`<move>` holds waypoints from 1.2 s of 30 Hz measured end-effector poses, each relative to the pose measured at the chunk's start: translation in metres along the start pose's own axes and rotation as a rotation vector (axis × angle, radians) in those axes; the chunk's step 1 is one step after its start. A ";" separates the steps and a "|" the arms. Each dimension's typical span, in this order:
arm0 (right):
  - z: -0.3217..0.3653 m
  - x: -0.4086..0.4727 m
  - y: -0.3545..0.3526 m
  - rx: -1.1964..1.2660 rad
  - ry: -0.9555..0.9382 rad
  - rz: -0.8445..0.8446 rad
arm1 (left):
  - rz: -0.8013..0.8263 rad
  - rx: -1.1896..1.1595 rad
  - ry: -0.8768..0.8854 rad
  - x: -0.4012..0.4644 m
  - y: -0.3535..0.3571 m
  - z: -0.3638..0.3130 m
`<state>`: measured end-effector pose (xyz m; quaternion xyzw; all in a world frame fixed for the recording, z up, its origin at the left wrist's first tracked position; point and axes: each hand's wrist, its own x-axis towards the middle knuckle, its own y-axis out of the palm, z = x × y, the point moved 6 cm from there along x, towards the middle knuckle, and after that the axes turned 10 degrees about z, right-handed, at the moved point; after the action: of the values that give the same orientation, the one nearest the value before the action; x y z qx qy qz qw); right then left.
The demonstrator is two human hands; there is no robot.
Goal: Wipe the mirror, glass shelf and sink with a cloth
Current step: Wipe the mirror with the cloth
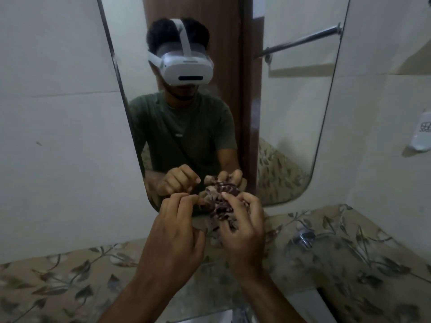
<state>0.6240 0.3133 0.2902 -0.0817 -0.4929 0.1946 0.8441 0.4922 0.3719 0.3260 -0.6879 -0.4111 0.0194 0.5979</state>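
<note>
Both hands (205, 220) grip, apparently, a bunched cloth (221, 203) before the mirror (291, 124).

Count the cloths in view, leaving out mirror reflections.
1. The patterned cloth is bunched in the right hand, in front of the mirror's lower edge; the left hand pinches at its edge. Others may lie out of view.

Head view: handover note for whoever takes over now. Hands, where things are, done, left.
Right hand: grips the bunched patterned cloth, held up before the mirror's lower edge.
Left hand: fingers curled, pinching at the cloth's left edge; contact is hard to confirm.
Mirror: on the wall straight ahead; cloth is not clearly on the glass.
Glass shelf: below the hands.
Sink: only a pale edge shows at the bottom.
Done: no wiped area can be told.
Left: mirror, shelf, sink.
</note>
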 end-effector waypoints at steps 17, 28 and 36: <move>0.000 -0.006 0.010 0.068 0.052 0.046 | -0.087 -0.063 -0.032 -0.031 0.002 0.017; -0.015 -0.013 0.000 0.130 0.133 -0.001 | -0.069 -0.085 -0.083 -0.049 0.021 0.025; -0.032 -0.007 -0.018 0.160 0.233 -0.196 | -0.055 -0.200 -0.177 -0.060 0.030 0.032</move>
<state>0.6527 0.2955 0.2746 0.0122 -0.3801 0.1391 0.9143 0.4522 0.3641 0.2641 -0.7281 -0.4809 0.0224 0.4879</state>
